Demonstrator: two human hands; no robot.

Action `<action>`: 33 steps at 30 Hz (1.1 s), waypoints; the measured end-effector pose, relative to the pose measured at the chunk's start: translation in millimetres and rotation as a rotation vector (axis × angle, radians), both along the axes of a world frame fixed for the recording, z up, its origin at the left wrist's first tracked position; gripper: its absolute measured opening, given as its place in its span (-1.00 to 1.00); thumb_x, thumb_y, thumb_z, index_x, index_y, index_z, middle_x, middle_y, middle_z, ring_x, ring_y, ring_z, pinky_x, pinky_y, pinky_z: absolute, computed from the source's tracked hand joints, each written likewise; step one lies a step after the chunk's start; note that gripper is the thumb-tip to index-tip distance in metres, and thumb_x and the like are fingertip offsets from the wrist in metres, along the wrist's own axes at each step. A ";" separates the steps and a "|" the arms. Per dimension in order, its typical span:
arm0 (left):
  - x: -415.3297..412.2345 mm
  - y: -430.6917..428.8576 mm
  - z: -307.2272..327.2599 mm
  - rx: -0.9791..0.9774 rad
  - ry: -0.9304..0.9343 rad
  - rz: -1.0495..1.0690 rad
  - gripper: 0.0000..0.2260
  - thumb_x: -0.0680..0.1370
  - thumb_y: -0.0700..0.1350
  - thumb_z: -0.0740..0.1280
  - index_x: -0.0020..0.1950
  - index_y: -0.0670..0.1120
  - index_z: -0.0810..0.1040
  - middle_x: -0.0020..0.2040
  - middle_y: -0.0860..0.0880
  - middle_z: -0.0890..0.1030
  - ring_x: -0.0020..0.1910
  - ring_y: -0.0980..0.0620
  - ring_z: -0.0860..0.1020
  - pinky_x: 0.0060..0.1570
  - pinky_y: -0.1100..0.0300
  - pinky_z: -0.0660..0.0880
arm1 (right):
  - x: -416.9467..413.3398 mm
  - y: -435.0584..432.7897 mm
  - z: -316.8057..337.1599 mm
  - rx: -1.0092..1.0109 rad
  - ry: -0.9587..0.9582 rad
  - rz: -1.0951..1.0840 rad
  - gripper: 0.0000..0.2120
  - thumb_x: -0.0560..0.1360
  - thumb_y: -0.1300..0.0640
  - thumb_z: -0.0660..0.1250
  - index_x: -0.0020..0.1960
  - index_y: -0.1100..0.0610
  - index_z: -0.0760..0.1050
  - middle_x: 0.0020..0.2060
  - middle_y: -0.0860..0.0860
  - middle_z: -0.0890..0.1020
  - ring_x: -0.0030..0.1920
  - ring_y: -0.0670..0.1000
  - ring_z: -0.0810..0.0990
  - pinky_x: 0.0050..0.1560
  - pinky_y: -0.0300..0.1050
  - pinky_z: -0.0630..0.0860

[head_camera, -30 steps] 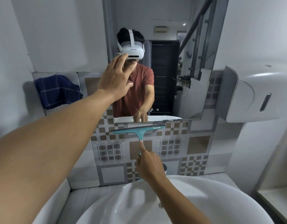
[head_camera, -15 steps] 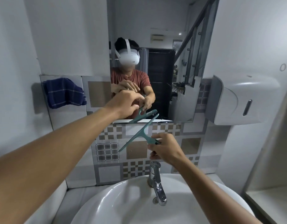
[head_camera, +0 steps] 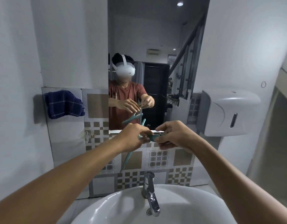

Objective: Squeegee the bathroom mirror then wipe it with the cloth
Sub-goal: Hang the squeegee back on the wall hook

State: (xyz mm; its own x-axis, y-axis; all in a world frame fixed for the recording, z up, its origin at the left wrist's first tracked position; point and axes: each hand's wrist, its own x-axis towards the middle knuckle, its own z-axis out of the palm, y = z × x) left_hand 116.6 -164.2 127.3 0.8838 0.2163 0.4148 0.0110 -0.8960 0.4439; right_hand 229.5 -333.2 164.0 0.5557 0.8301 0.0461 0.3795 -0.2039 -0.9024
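The tall mirror (head_camera: pixel 155 46) hangs on the wall above the sink and reflects a person in a headset. A teal squeegee (head_camera: pixel 129 156) hangs in front of the tiles below the mirror, its blade running steeply from top right to bottom left. My left hand (head_camera: pixel 133 137) grips it at the neck. My right hand (head_camera: pixel 173 135) pinches the handle end from the right. Both hands meet just under the mirror's lower edge. A dark blue checked cloth (head_camera: pixel 63 106) hangs on the wall at the left, clear of both hands.
A white basin (head_camera: pixel 117 206) with a chrome tap (head_camera: pixel 150 189) lies directly below my arms. A white paper dispenser (head_camera: pixel 228 112) juts from the wall at the right. Patterned tiles (head_camera: pixel 159 159) cover the wall below the mirror.
My left hand came down from the mirror and closed on the squeegee. My right hand shifted its grip to the handle end, and the blade swung from level to steeply tilted.
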 end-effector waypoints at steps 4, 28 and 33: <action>-14.5 2.6 -3.8 -0.081 -0.004 0.056 -0.81 0.52 -0.08 0.48 0.12 -0.03 0.65 -0.01 0.11 0.67 -0.01 0.23 0.62 -0.06 0.36 0.50 | -7.0 5.3 12.5 0.036 -0.021 0.004 -0.49 0.33 0.39 0.61 0.17 0.20 0.46 -0.10 0.28 0.70 -0.21 0.22 0.76 -0.25 -0.02 0.71; -119.3 57.8 -21.0 -0.343 -0.197 0.509 -0.85 0.60 -0.18 0.37 0.14 -0.06 0.65 0.02 0.05 0.69 -0.05 0.07 0.67 -0.04 0.14 0.67 | -69.5 150.0 -30.2 0.281 -0.146 0.303 -0.55 0.59 0.29 0.35 0.28 -0.18 0.35 -0.07 0.13 0.71 -0.09 0.07 0.75 -0.05 0.09 0.70; -128.9 68.5 -24.8 -0.331 -0.298 0.527 -0.66 0.53 -0.28 0.44 0.26 -0.03 0.54 0.08 0.01 0.68 -0.01 0.02 0.68 -0.04 0.07 0.68 | -82.0 166.6 -44.3 0.317 -0.126 0.326 -0.51 0.60 0.35 0.31 0.34 -0.15 0.35 -0.10 0.17 0.69 -0.10 0.10 0.73 -0.09 0.07 0.71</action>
